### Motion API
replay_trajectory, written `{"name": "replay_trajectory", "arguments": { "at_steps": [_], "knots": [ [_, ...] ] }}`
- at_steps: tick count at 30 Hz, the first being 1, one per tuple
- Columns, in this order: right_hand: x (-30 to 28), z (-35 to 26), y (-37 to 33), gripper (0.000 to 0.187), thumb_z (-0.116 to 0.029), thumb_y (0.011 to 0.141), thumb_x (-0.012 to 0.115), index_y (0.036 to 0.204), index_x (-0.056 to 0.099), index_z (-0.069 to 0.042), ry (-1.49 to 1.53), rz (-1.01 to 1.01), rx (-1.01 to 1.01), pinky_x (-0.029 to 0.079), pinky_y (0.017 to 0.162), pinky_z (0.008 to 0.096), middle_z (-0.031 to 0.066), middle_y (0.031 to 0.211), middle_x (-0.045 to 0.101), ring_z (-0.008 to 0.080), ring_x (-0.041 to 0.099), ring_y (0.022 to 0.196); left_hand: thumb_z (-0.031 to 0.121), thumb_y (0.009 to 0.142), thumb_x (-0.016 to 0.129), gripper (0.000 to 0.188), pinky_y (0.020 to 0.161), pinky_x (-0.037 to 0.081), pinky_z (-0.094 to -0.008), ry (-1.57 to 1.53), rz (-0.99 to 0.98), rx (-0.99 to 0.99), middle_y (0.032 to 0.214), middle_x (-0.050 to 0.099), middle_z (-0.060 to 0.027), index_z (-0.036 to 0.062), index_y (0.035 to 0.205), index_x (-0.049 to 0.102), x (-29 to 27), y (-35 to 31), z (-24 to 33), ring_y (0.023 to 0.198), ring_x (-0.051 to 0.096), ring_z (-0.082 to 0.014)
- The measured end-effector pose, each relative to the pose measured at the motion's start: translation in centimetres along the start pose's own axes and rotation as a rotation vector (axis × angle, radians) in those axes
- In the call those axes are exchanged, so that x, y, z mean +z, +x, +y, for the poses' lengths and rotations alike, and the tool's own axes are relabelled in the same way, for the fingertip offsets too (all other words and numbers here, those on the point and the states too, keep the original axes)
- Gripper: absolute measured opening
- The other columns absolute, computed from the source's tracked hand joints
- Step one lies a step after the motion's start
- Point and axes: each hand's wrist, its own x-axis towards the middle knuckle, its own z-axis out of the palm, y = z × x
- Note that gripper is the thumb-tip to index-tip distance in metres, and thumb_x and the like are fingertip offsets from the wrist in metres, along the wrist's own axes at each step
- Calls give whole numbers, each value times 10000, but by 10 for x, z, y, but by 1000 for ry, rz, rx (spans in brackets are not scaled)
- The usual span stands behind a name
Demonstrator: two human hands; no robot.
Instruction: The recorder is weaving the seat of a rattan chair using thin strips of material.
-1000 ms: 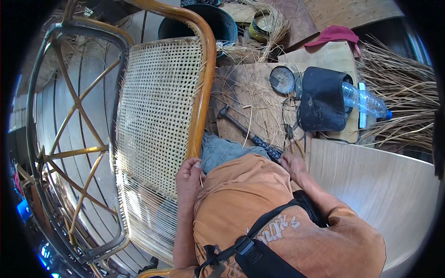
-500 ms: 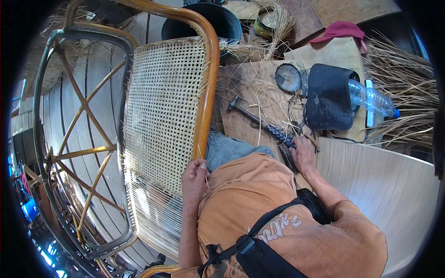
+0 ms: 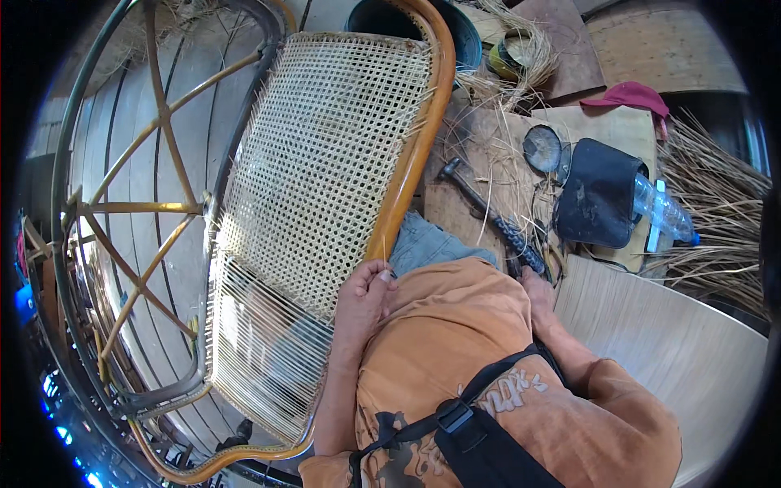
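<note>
Left grip [image 3: 365, 293] pinched on thin cane strand [image 3: 385, 250], right grip [image 3: 537, 294] beside hammer [image 3: 502, 223], fingers mostly hidden, closure unclear.

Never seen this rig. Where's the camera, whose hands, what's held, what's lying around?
No machine here, just a person's two bare hands. The picture comes from a fisheye camera on the person's head, looking down, so straight edges bend near the rim. The left hand pinches a thin strand beside a chair with a partly woven cane panel. The right hand is by the handle end of a hammer; it shows too poorly to tell whether it grips anything. Past the hammer lies a dark pouch, with a clear bottle at its right side.
</note>
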Motion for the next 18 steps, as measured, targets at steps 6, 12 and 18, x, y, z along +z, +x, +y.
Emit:
{"name": "replay_trajectory", "arguments": {
  "at_steps": [6,12,18],
  "knots": [
    [8,7,-4,213,-208,853,530,1002,579,-65,-70,2,119,470,779,440,164,959,651,332,618,919,111,932,505,155,411,369,-178,-149,15,-122,731,580,-30,42,1068,533,-9,6,3,456,447,-54],
    [9,7,-11,223,-199,852,542,1021,579,-59,-27,19,34,466,781,421,151,955,650,310,613,910,59,913,464,270,559,496,-229,-387,-74,-91,903,571,-86,11,1179,475,-14,11,-5,649,589,-124],
    [7,21,-17,234,-190,851,554,1040,580,-54,28,25,-65,462,783,402,138,951,650,289,609,901,-21,845,465,371,691,510,-243,-361,-189,33,1013,534,-100,-4,1215,435,-14,11,-8,828,604,-164]
  ]
}}
